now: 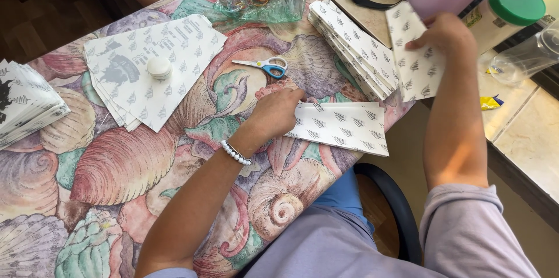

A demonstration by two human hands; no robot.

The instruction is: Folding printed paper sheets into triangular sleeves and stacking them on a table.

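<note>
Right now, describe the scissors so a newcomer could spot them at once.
Start from the table with its shell-patterned cloth. Near its far middle, between the fanned sheets held down by a round white weight and the stack of folded bags, lie the scissors. Blue-and-white handles, closed blades pointing left: the only tool among paper.

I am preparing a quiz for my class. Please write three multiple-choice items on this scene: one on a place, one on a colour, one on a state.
1. Where do the scissors lie?
A. on the tablecloth
B. on the chair
C. in the jar

2. What colour is the jar lid?
A. red
B. green
C. black

3. What is the right hand doing?
A. resting empty
B. cutting
C. holding a sheet

Answers: 1 A, they lie on the cloth between the paper stacks. 2 B, the lid is plainly green. 3 C, its fingers grip the patterned sheet, while the left hand presses a folded paper.
</note>
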